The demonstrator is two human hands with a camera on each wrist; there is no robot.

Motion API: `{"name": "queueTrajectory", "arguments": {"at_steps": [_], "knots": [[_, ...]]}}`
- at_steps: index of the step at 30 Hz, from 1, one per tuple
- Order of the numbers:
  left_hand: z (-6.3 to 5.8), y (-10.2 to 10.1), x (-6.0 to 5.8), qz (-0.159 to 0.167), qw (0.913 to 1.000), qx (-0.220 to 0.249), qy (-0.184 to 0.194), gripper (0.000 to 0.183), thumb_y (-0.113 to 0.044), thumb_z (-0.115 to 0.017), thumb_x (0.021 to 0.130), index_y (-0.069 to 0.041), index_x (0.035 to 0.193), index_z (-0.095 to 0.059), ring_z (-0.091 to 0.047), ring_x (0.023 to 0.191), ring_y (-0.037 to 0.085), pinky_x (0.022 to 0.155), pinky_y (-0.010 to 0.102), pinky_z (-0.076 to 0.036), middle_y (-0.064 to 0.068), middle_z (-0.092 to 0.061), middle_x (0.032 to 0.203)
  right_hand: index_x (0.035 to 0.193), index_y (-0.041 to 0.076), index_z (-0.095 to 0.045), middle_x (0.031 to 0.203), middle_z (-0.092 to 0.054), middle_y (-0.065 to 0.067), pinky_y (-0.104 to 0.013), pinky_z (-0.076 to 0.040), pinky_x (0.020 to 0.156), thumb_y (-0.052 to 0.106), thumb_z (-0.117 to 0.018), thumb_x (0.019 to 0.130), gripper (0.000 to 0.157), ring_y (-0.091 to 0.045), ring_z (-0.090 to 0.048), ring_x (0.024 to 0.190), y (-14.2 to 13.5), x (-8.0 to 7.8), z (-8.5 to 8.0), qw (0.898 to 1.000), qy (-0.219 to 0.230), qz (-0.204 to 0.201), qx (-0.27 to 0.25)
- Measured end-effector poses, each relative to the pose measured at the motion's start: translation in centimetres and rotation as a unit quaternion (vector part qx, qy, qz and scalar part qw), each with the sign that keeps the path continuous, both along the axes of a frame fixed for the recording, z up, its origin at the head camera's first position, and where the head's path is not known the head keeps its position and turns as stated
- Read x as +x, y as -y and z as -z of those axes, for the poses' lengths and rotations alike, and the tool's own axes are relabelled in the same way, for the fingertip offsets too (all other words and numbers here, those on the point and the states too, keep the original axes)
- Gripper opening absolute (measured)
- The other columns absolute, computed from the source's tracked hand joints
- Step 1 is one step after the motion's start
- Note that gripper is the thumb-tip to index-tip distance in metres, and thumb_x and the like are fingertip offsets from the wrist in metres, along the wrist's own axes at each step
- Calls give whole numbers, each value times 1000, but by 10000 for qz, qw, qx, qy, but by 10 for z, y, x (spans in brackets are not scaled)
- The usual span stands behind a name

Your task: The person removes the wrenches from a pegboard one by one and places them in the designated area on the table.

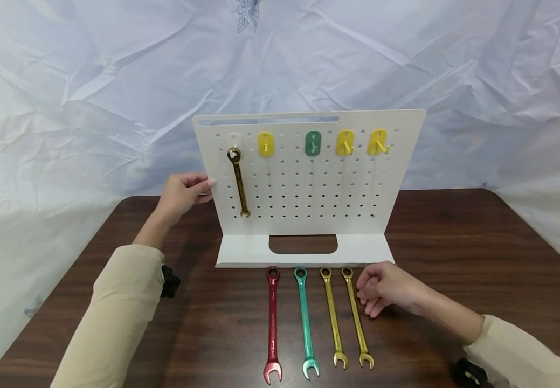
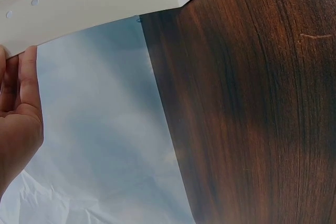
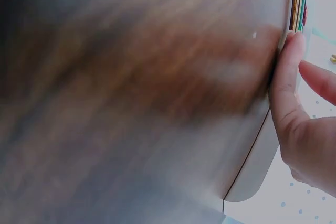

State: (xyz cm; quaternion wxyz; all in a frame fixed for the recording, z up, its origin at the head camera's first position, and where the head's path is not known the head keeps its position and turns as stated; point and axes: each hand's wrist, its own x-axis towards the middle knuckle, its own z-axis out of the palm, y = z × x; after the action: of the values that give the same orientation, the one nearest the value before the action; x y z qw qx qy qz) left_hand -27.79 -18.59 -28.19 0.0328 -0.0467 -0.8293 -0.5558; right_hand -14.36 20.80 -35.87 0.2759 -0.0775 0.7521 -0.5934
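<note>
At the left edge of a white pegboard, my left hand holds the board, thumb in front and fingers behind. The left wrist view shows the same hand at the board's edge. A dark gold wrench hangs from the leftmost hook. My right hand is on the table with loosely curled fingers, holding nothing, beside a gold wrench. Left of that lie another gold wrench, a green wrench and a red wrench, ring ends toward the board.
Along the board's top sit a yellow hook, a green hook and two more yellow hooks, one in the middle right and one at far right. The board's base stands on a dark wooden table. A pale cloth hangs behind.
</note>
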Motion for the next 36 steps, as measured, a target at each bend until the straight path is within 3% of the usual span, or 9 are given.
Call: {"name": "queueTrajectory", "arguments": {"at_steps": [3, 7, 9, 10, 14, 18, 27, 36], "knots": [[3, 2, -3, 69, 9999, 85, -31, 37, -24, -63, 87, 4, 111, -62, -59, 88, 19, 80, 28, -55, 16, -60, 104, 92, -14, -49, 69, -58, -14, -34, -58, 51, -6, -57, 81, 16, -18, -59, 55, -2, -1, -2, 10000, -68, -18, 32], [23, 17, -26, 462, 9968, 636, -154, 33, -24, -69, 82, 1, 105, -67, -60, 85, 20, 76, 29, -57, 13, -62, 100, 94, -14, -50, 71, -59, -14, -33, -58, 52, -4, -58, 83, 17, -18, -59, 57, -4, -3, -8, 9999, -135, -27, 57], [25, 19, -27, 509, 9964, 655, -195, 33, -24, -69, 82, 1, 103, -67, -60, 85, 20, 75, 29, -57, 13, -62, 99, 95, -15, -49, 73, -59, -15, -34, -58, 53, -3, -59, 84, 19, -19, -60, 57, -5, -5, -12, 9998, -198, -19, 77], [25, 18, -27, 515, 9965, 626, -216, 32, -24, -69, 83, 1, 104, -67, -61, 84, 19, 75, 28, -57, 13, -62, 99, 96, -15, -49, 74, -59, -15, -35, -58, 54, -2, -59, 84, 20, -19, -60, 58, -6, -6, -14, 9997, -246, -13, 93], [6, 5, -6, 276, 9993, 162, -188, 37, -22, -63, 88, 7, 110, -61, -60, 85, 16, 79, 28, -55, 17, -59, 103, 98, -17, -48, 76, -60, -17, -40, -58, 57, 0, -61, 84, 25, -22, -61, 60, -6, -11, -23, 9988, -457, -11, 151], [0, 1, 1, 252, 9995, 191, -81, 36, -17, -60, 90, 10, 113, -58, -59, 81, 10, 80, 27, -55, 15, -58, 103, 99, -17, -48, 77, -59, -19, -43, -58, 59, 0, -60, 85, 25, -24, -61, 62, -4, -16, -31, 9976, -668, -58, 159], [1, 1, -1, 263, 9995, 178, -61, 36, -18, -60, 90, 10, 113, -58, -58, 81, 10, 79, 26, -55, 15, -57, 104, 99, -17, -49, 77, -59, -19, -43, -58, 61, 0, -60, 85, 24, -26, -62, 64, 8, -27, -44, 9954, -951, -93, 108], [0, 2, 0, 257, 9994, 205, -51, 36, -19, -61, 89, 9, 112, -59, -59, 82, 11, 80, 27, -55, 15, -58, 103, 95, -11, -55, 80, -60, -22, -46, -57, 62, 1, -61, 86, 16, -33, -62, 67, 28, -41, -50, 9895, -1342, -295, 452]]}}
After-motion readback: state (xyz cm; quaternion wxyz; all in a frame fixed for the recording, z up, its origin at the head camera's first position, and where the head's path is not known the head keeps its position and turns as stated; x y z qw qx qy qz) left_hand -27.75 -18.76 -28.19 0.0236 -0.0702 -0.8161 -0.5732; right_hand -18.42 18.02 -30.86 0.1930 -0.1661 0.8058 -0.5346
